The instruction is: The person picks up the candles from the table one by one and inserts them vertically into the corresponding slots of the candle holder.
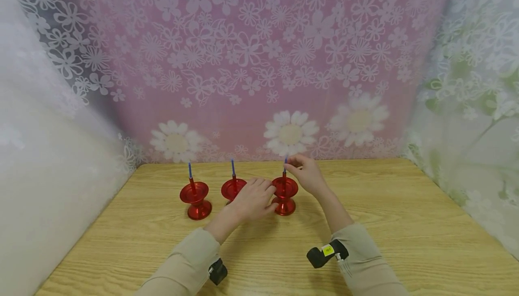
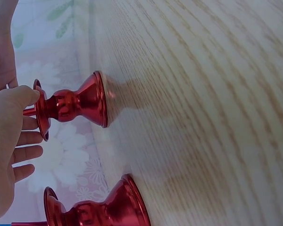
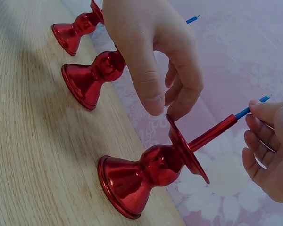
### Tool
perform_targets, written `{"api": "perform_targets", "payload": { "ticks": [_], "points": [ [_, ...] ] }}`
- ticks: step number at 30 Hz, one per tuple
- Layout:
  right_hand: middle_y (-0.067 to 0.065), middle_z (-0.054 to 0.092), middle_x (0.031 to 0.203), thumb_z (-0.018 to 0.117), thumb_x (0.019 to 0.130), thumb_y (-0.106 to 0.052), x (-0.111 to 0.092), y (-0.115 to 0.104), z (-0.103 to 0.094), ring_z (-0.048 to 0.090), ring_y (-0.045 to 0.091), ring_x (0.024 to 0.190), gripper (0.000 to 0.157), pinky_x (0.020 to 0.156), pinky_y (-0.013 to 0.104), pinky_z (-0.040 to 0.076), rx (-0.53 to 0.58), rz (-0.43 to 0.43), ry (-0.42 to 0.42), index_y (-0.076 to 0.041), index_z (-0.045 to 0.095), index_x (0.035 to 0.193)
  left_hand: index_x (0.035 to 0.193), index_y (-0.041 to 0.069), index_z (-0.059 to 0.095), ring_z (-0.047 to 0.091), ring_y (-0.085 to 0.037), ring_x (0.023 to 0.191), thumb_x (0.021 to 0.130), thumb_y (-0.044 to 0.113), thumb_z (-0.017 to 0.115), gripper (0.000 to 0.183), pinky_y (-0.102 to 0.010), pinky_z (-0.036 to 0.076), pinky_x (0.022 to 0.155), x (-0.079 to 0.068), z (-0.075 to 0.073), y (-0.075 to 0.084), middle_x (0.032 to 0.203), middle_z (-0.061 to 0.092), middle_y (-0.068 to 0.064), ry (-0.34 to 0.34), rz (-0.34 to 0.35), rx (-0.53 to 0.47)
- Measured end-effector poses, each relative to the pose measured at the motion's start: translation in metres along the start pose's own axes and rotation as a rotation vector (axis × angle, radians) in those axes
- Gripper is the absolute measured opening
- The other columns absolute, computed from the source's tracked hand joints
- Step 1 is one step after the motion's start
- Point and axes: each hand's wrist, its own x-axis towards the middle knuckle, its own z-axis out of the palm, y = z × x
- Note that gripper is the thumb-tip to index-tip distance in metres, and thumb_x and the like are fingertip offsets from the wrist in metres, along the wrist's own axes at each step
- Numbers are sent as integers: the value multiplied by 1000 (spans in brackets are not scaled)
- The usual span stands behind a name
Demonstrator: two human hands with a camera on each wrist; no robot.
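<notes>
Three red metallic candle holders stand in a row on the table. Each carries a thin blue candle in its red tube. At the right-hand candle holder (image 1: 285, 206), my right hand (image 1: 308, 174) pinches the blue candle (image 3: 245, 112) near its top between thumb and fingertip. The candle's lower end sits at the mouth of the red tube (image 3: 214, 134). My left hand (image 1: 253, 199) reaches to the left rim of that holder's dish, thumb and forefinger apart on either side; firm contact is unclear. It partly hides the middle candle holder (image 1: 233, 188). Farther left stands the third candle holder (image 1: 198, 208).
The wooden table (image 1: 365, 197) runs back to a pink floral curtain (image 1: 243, 84). Pale cloth walls close off both sides. Black wrist cameras are strapped over both sleeves (image 1: 194, 251).
</notes>
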Motion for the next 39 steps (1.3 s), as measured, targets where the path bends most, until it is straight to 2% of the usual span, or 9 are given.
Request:
{"api": "perform_targets", "payload": {
  "ticks": [20,30,39],
  "points": [
    [8,62,89,62,89,-13,-2,2,1,56,23,81,12,67,36,46,-75,-67,5,-2,65,94,98,12,61,53,-20,97,88,37,59,27,-34,41,86,1,2,0,102,57,-2,10,-2,1],
    [10,63,91,61,90,-13,-3,2,2,57,24,83,15,67,35,46,-55,-53,7,0,64,98,99,11,61,53,-20,98,88,36,59,27,-35,41,87,0,0,0,103,58,-2,3,-10,-14],
    [5,63,83,63,89,-12,-2,7,6,58,22,80,10,72,35,47,-32,-99,43,-2,63,90,99,12,61,53,-20,97,88,37,60,28,-34,41,86,0,-1,0,103,57,-2,15,-4,-21]
  ]
}}
